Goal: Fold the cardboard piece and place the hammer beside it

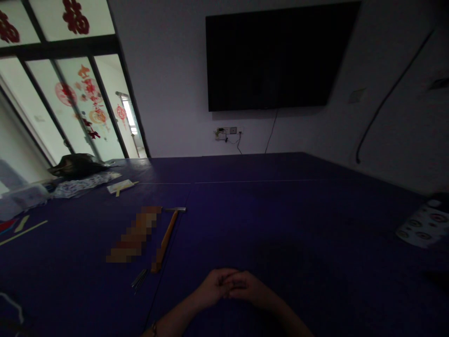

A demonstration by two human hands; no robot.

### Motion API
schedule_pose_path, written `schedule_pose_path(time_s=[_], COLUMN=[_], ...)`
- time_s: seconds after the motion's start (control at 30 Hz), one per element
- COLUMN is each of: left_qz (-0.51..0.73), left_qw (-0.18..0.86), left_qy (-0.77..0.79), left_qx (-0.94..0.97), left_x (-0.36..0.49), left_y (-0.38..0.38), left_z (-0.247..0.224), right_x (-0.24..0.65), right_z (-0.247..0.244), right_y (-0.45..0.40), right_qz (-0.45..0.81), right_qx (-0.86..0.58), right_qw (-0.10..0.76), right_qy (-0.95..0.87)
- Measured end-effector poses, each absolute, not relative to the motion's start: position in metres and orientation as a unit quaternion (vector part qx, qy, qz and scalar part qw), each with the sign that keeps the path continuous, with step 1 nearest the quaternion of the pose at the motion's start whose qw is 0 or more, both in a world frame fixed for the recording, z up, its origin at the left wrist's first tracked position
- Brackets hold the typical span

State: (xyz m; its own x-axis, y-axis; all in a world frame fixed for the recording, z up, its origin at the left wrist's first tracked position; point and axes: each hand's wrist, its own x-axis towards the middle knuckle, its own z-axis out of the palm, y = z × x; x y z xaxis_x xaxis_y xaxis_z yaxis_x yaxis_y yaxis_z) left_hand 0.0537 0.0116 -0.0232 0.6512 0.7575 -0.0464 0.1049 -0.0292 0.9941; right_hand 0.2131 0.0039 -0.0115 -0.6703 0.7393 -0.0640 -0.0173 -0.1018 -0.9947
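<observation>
My left hand and my right hand rest together at the near edge of the dark blue tabletop. Their fingers are folded in and pressed against each other, and no object shows between them. To the left of them lies a hammer with an orange-brown wooden handle and a metal head at its far end. Beside its handle is a blurred-out orange-brown piece. Several thin dark metal rods, perhaps nails, lie nearer to me.
Farther left are a white packet, a dark bag, a patterned cloth and yellow strips. A container with eye-like circles stands at the right edge. A television hangs on the wall ahead.
</observation>
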Motion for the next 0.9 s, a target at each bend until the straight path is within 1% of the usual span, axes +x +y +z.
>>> schedule_pose_path(time_s=[0.27,0.7,0.9], left_qz=[0.264,0.294,0.278], left_qw=[0.615,0.641,0.635], left_qy=[0.323,0.313,0.332], left_qx=[0.669,0.636,0.64], left_x=[0.055,0.057,0.057], left_y=[0.009,0.007,0.006], left_z=[-0.016,-0.013,-0.01], right_x=[0.213,0.213,0.214], right_z=[-0.009,-0.008,-0.011], right_y=[0.002,0.003,0.003], right_qz=[0.677,0.678,0.68], right_qx=[-0.295,-0.298,-0.287], right_qw=[0.291,0.28,0.284], right_qy=[-0.608,-0.611,-0.612])
